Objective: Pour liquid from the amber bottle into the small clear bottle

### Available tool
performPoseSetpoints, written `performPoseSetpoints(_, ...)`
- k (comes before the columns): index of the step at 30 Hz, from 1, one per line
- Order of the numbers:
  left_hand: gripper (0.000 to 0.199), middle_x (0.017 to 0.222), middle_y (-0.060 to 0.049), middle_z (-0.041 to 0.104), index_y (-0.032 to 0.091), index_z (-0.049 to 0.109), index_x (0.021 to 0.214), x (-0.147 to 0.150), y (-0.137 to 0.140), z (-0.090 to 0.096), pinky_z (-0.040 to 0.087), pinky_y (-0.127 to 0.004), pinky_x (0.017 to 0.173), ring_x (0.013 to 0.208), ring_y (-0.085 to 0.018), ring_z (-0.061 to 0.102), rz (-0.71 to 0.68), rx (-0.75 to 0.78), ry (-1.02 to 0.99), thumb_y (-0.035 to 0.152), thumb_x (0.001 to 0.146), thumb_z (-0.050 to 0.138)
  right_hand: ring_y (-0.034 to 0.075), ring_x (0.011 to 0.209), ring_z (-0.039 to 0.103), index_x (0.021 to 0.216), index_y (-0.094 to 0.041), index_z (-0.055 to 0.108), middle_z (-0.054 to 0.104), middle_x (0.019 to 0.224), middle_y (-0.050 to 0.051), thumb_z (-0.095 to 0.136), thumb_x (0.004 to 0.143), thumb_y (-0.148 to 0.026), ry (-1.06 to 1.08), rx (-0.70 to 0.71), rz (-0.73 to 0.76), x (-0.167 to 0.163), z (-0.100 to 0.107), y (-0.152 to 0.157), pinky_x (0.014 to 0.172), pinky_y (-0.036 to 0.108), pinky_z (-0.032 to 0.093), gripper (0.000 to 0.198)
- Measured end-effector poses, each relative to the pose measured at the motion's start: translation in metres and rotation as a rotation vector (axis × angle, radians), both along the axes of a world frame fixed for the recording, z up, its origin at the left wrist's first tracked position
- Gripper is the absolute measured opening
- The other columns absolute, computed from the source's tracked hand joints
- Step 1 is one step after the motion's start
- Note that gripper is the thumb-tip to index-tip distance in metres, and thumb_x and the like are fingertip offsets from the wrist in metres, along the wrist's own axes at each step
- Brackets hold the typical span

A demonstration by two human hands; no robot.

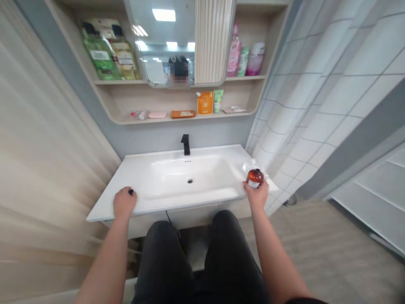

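Note:
My right hand [257,196] is wrapped round a squat amber bottle [255,179] with a white label, at the right end of the white washbasin counter [139,169]. The top of the bottle looks dark; I cannot make out whether a cap is on it. Just behind the bottle lies some clear plastic [248,166], its kind unclear. My left hand [124,203] is closed at the counter's front left edge. A small black object [130,192], perhaps a cap, shows between its thumb and fingers.
Between my hands is the basin [171,181] with a black faucet [186,145] behind it. Above, a shelf cabinet [152,121] holds green and yellow bottles [103,59], an orange pouch [205,103], a green tube [217,101] and a pink bottle [234,52]. Curtains hang on both sides.

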State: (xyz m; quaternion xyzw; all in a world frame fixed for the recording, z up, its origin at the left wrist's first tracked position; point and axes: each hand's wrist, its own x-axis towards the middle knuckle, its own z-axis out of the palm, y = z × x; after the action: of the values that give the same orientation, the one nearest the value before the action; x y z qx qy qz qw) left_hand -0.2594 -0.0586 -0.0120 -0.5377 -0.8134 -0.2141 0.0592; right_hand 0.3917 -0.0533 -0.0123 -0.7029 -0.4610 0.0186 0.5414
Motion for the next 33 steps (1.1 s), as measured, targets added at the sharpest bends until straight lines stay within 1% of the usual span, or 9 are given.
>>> performPoseSetpoints(8,0.050,0.131,-0.025,0.075,0.009,0.072,0.139,0.003,-0.002,0.004,0.053,-0.048,0.106,0.122,-0.041,0.068,0.012,-0.014,-0.025,0.035,0.099,0.056,0.040,0.120,0.061,0.145,-0.013,0.065,0.063,0.124,0.018,0.088,0.072,-0.061,-0.016,-0.002,-0.139,0.005,-0.008,0.015,0.110,0.054,0.052,0.090)
performPoseSetpoints(12,0.051,0.130,-0.025,0.075,0.009,0.072,0.138,0.001,-0.001,0.003,0.052,-0.048,0.107,0.121,-0.040,0.068,0.007,-0.019,-0.019,0.036,0.099,0.055,0.040,0.122,0.059,0.149,-0.013,0.059,0.061,0.125,0.018,0.088,0.074,-0.063,-0.011,-0.020,-0.134,0.003,-0.006,0.019,0.114,0.057,0.049,0.095)
performPoseSetpoints(16,0.051,0.128,-0.025,0.076,0.010,0.072,0.139,0.001,-0.001,0.002,0.053,-0.048,0.105,0.120,-0.040,0.069,0.018,-0.021,-0.010,0.037,0.100,0.053,0.039,0.121,0.060,0.159,-0.010,0.049,0.059,0.133,0.022,0.085,0.076,-0.072,0.013,0.007,-0.118,0.004,-0.009,0.009,0.111,0.057,0.052,0.110)
performPoseSetpoints(18,0.052,0.128,-0.024,0.076,0.010,0.072,0.139,0.002,-0.002,0.003,0.053,-0.048,0.106,0.119,-0.040,0.069,0.015,-0.022,-0.009,0.037,0.100,0.053,0.037,0.121,0.062,0.160,-0.011,0.048,0.059,0.137,0.023,0.072,0.086,-0.075,0.039,0.052,-0.121,0.015,-0.010,0.001,0.107,0.054,0.055,0.101)
performPoseSetpoints(20,0.052,0.128,-0.024,0.076,0.010,0.072,0.138,0.003,-0.003,0.004,0.053,-0.048,0.106,0.120,-0.040,0.069,0.008,-0.017,-0.008,0.039,0.099,0.054,0.035,0.123,0.063,0.155,-0.013,0.056,0.061,0.139,0.023,0.057,0.097,-0.071,0.061,0.073,-0.128,0.035,-0.004,-0.004,0.103,0.050,0.057,0.083)
performPoseSetpoints(24,0.052,0.126,-0.023,0.076,0.010,0.072,0.137,0.004,-0.004,0.006,0.053,-0.048,0.107,0.121,-0.040,0.069,0.008,-0.011,-0.009,0.040,0.098,0.055,0.034,0.119,0.068,0.143,-0.017,0.069,0.067,0.142,0.021,0.060,0.092,-0.067,0.012,-0.044,-0.064,0.095,0.030,0.008,0.097,0.048,0.059,0.072)
performPoseSetpoints(27,0.050,0.126,-0.022,0.076,0.011,0.073,0.135,0.003,-0.004,0.005,0.053,-0.047,0.106,0.119,-0.039,0.069,0.009,-0.019,-0.010,0.040,0.098,0.057,0.031,0.105,0.072,0.128,-0.017,0.078,0.079,0.121,0.017,0.063,0.093,-0.064,-0.100,-0.265,0.098,0.134,0.068,0.029,0.095,0.045,0.058,0.061)
performPoseSetpoints(29,0.049,0.125,-0.023,0.076,0.011,0.074,0.134,0.003,-0.003,0.004,0.054,-0.047,0.104,0.118,-0.039,0.069,0.013,-0.026,-0.004,0.040,0.097,0.057,0.030,0.098,0.073,0.118,-0.017,0.083,0.082,0.107,0.014,0.067,0.093,-0.062,-0.214,-0.445,0.153,0.146,0.092,0.044,0.092,0.042,0.056,0.053)
performPoseSetpoints(33,0.047,0.124,-0.022,0.076,0.011,0.075,0.132,0.003,-0.003,0.004,0.054,-0.048,0.104,0.117,-0.039,0.070,0.014,-0.033,0.010,0.039,0.098,0.058,0.032,0.100,0.075,0.106,-0.018,0.087,0.084,0.105,0.015,0.075,0.093,-0.054,-0.470,-0.712,0.216,0.140,0.123,0.074,0.090,0.040,0.054,0.040)
